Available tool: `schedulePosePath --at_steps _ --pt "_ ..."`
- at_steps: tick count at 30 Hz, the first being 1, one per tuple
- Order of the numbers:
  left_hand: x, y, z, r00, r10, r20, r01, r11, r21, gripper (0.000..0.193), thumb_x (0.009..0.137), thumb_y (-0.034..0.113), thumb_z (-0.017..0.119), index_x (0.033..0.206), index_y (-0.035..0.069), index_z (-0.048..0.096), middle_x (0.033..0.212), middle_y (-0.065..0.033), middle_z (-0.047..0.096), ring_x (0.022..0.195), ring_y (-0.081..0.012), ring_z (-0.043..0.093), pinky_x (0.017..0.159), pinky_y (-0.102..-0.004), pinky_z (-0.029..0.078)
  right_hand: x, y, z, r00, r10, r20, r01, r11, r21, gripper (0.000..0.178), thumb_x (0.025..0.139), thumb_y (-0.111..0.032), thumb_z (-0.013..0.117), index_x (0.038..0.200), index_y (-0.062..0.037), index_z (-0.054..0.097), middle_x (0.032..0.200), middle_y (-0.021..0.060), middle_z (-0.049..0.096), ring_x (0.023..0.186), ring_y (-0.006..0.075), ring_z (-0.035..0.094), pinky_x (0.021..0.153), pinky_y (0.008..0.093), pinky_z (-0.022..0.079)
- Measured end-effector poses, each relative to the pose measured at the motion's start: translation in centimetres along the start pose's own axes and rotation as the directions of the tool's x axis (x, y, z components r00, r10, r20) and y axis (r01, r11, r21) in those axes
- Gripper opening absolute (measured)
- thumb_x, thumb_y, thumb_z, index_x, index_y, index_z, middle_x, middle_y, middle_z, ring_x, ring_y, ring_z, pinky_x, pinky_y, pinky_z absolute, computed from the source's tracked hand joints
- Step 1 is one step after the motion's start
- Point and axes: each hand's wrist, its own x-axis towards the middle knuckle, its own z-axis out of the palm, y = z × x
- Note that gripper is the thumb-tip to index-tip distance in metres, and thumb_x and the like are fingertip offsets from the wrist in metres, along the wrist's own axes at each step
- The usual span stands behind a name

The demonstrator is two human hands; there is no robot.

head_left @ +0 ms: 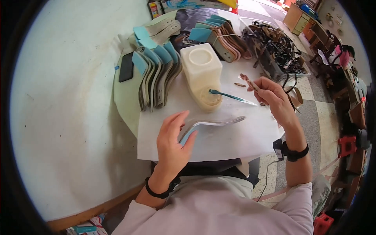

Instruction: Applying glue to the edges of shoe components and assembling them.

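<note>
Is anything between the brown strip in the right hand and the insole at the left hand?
Yes: seen from above, the teal brush, extending from the white container, lies between the brown strip in the right hand and the insole.

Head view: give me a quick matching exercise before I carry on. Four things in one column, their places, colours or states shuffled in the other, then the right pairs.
Things
1. Left hand
2. Phone
3. Right hand
4. Stick

Places, colours, states
A. Teal at one end, whitish at the other
B. Pinching a brown strip
C. At the blue end of the curved insole
D. Black, lying near the left edge of the table

Pairs: 1-C; 2-D; 3-B; 4-A
</note>
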Motion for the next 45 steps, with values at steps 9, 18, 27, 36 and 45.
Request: schedulePosePath --at_steps 9,18,27,36,45 --pt "0.8 -0.2 -0.3 0.999 -0.003 0.035 0.002 0.999 0.036 0.066 0.08 -0.003 0.089 0.141 0.006 0.068 0.128 -0.0137 0.071 0.1 -0.0256 0.072 0.087 -0.0367 0.061 0.6 0.2 5.6 0.918 -0.39 0.074 0.391 0.857 -0.336 0.015 0.1 0.0 0.068 0.111 0.0016 0.078 0.09 0.0129 0.074 0.081 0.025 0.071 0.074 0.0346 0.056" --pt "1.0 0.2 -0.9 0.998 -0.02 0.057 0.02 1.0 -0.012 0.056 0.084 0.008 0.09 0.137 0.004 0.071 0.124 -0.0131 0.073 0.097 -0.0245 0.072 0.085 -0.0363 0.061 1.2 0.4 8.5 0.86 -0.475 0.186 0.498 0.706 -0.503 0.009 0.094 -0.006 0.076 0.1 -0.0016 0.07 0.09 0.0144 0.073 0.083 0.0369 0.07 0.075 0.044 0.057" --pt "1.5 -0.1 -0.3 0.999 -0.024 0.03 0.025 0.999 -0.044 0.043 0.093 0.015 0.085 0.132 0.001 0.072 0.116 -0.015 0.076 0.094 -0.029 0.071 0.084 -0.0389 0.059 1.9 1.4 10.0 0.722 -0.656 0.22 0.659 0.554 -0.509 0.011 0.093 -0.005 0.076 0.096 -0.0057 0.066 0.088 0.0087 0.071 0.084 0.034 0.068 0.081 0.0441 0.053" --pt "2.2 0.1 -0.3 1.0 0.015 -0.023 -0.016 0.999 -0.045 0.027 0.099 0.015 0.079 0.122 0.002 0.076 0.1 -0.0124 0.079 0.091 -0.0301 0.073 0.078 -0.0396 0.057 1.8 1.7 10.3 0.585 -0.78 0.221 0.754 0.422 -0.504 0.022 0.088 -0.002 0.077 0.101 -0.0107 0.062 0.098 0.0012 0.071 0.089 0.0234 0.068 0.079 0.0379 0.046" --pt "2.3 0.0 -0.4 0.992 0.091 -0.082 -0.093 0.995 -0.022 0.019 0.096 0.01 0.081 0.113 0.003 0.08 0.093 -0.0111 0.079 0.082 -0.0276 0.069 0.073 -0.0379 0.055 1.8 2.1 10.4 0.528 -0.794 0.301 0.777 0.309 -0.548 0.023 0.088 -0.006 0.073 0.108 -0.0118 0.065 0.104 0.0014 0.069 0.095 0.0218 0.067 0.085 0.0381 0.045"
